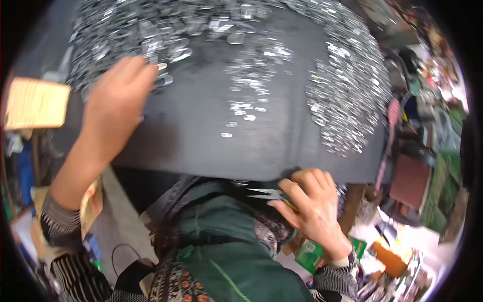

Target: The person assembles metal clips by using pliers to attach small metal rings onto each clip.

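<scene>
My left hand (118, 98) is over the far left of the dark tabletop, its fingers curled together at the edge of a heap of larger shiny metal loops (181, 53). Motion blur hides what its fingertips hold, if anything; one loop (163, 80) lies right beside them. At the near edge of the table, my right hand (312, 206) is closed around slim-nosed pliers (266, 194). Their silver jaws point left and stand apart, with a bit of yellow handle showing under the fingers. Small shiny metal links (246, 108) trail down the middle of the table.
A broad heap of small metal links (347, 100) covers the table's right side. A pale wooden block (37, 103) is at the left edge. Along the right edge runs a pink long-handled object (392, 116). A dark green cloth (216, 226) covers my lap.
</scene>
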`<action>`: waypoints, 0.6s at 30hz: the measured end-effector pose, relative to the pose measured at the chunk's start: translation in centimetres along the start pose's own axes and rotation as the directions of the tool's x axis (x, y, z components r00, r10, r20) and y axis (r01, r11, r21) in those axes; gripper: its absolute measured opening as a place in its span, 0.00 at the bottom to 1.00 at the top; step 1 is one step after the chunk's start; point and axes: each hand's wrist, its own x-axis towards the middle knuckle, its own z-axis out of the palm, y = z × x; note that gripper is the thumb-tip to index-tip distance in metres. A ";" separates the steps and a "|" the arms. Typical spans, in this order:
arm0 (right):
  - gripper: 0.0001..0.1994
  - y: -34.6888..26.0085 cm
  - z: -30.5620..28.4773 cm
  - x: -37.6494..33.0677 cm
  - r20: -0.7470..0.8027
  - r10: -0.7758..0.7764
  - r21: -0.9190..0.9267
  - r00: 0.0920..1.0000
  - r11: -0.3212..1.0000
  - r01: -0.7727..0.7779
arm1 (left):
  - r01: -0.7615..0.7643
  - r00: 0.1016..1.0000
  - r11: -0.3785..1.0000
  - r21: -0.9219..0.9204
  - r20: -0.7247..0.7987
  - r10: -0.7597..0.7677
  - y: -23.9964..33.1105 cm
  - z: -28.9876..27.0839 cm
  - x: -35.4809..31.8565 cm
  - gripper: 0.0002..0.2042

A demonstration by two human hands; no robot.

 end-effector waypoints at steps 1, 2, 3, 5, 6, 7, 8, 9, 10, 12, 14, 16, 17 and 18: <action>0.13 0.4 -0.2 0.3 -0.035 0.013 0.000 0.999 1.000 -0.013 | -0.035 0.998 0.999 -0.027 -0.051 0.033 -0.3 0.2 0.0 0.15; 0.13 1.1 -0.5 0.5 -0.032 0.036 -0.020 0.999 0.999 -0.036 | -0.057 0.994 0.998 -0.040 -0.097 0.053 -0.5 0.4 -0.3 0.14; 0.12 1.8 -0.7 0.9 -0.136 0.044 -0.046 0.990 0.998 -0.051 | -0.070 0.989 0.996 -0.051 -0.134 0.063 -0.6 0.6 -0.3 0.11; 0.11 3.7 -0.9 2.2 -0.303 0.073 -0.075 0.950 0.992 -0.100 | -0.002 0.985 0.986 -0.165 -0.169 -0.026 -0.5 1.0 -0.1 0.10; 0.10 5.2 -0.5 3.2 -0.361 0.099 -0.082 0.927 0.987 -0.138 | 0.080 0.974 0.960 -0.268 -0.185 -0.133 -0.7 1.4 -0.2 0.09; 0.10 6.5 -0.1 4.7 -0.410 0.119 -0.113 0.904 0.977 -0.180 | 0.078 0.963 0.963 -0.257 -0.231 -0.139 -1.4 2.2 -0.2 0.07; 0.10 7.7 -0.2 5.6 -0.458 0.142 -0.152 0.878 0.960 -0.234 | 0.074 0.965 0.960 -0.271 -0.223 -0.137 -1.3 2.2 0.2 0.07; 0.08 8.5 0.1 6.7 -0.439 0.157 -0.178 0.884 0.950 -0.257 | 0.284 0.885 0.742 -0.608 -0.130 -0.446 -1.3 1.6 0.1 0.08; 0.07 8.8 0.1 7.7 -0.417 0.172 -0.200 0.892 0.941 -0.275 | 0.421 0.732 0.371 -0.828 0.067 -0.678 -1.6 0.9 -0.4 0.10; 0.07 9.4 0.2 8.9 -0.315 0.125 -0.321 0.941 0.919 -0.230 | 0.282 0.773 0.127 -0.951 0.147 -0.617 -2.9 0.4 -3.0 0.14; 0.06 9.2 -0.8 9.7 -0.215 0.190 -0.307 0.958 0.918 -0.251 | 0.159 0.817 -0.575 -0.803 0.434 -0.380 -0.8 -0.5 -6.4 0.18; 0.06 9.2 -1.2 10.2 -0.182 0.187 -0.276 0.965 0.933 -0.232 | 0.211 0.624 -0.522 -0.827 0.525 -0.579 4.4 -1.6 -7.7 0.17; 0.06 9.8 -0.9 10.0 -0.252 0.131 -0.254 0.959 0.947 -0.196 | 0.183 0.734 -0.577 -0.796 0.501 -0.459 5.6 -1.0 -7.8 0.15; 0.06 9.5 -0.7 10.0 -0.247 0.128 -0.253 0.961 0.948 -0.191 | 0.178 0.823 -0.631 -0.755 0.466 -0.325 6.9 -0.2 -7.9 0.16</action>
